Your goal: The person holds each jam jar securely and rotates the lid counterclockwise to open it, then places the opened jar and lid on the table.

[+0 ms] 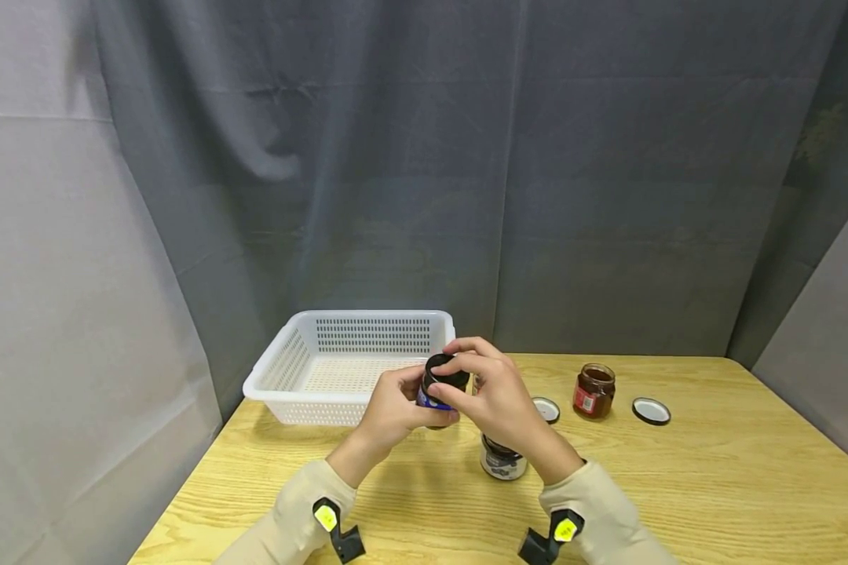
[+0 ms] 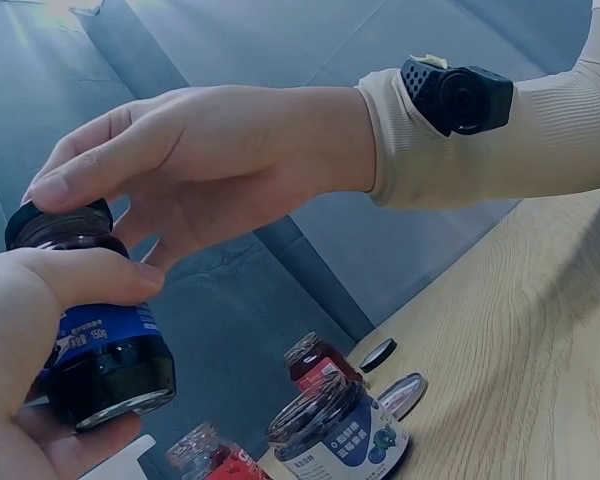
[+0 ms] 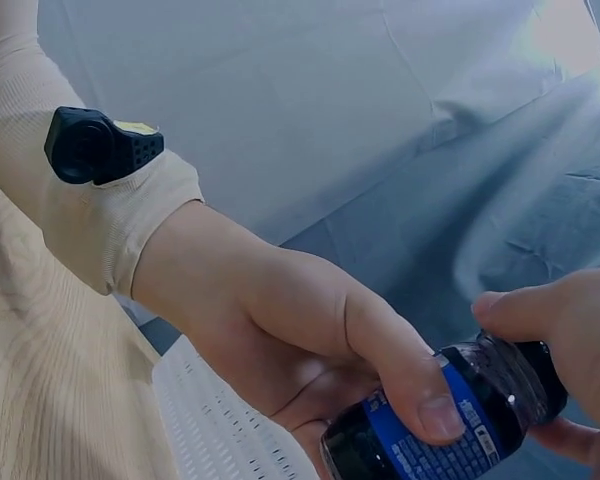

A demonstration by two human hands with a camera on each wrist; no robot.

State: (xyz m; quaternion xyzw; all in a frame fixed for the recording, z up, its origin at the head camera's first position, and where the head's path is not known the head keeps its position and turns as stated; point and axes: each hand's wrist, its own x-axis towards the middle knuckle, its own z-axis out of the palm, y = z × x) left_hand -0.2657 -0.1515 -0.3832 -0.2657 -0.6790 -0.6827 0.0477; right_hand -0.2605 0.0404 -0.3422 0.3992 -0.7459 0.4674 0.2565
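My left hand (image 1: 389, 412) grips a small dark glass jar with a blue label (image 2: 110, 325), its thumb lying across the label. At the jar's mouth, the thumb and fingers of my right hand (image 1: 502, 396) pinch a black lid (image 3: 547, 380). Clear glass neck shows below the lid; whether the lid sits fully on the jar I cannot tell. Both hands are raised above the table by the basket's near right corner. Below my right wrist stands an uncovered jar with a white and blue blueberry label (image 2: 345, 430).
A white perforated basket (image 1: 353, 398) stands at the back left. To the right are an uncovered red-labelled jar (image 1: 594, 391) and two loose lids, one lid (image 1: 546, 409) nearer and another lid (image 1: 652, 410) farther right. Another red-labelled jar (image 2: 225, 462) is partly hidden behind my right hand in the head view.
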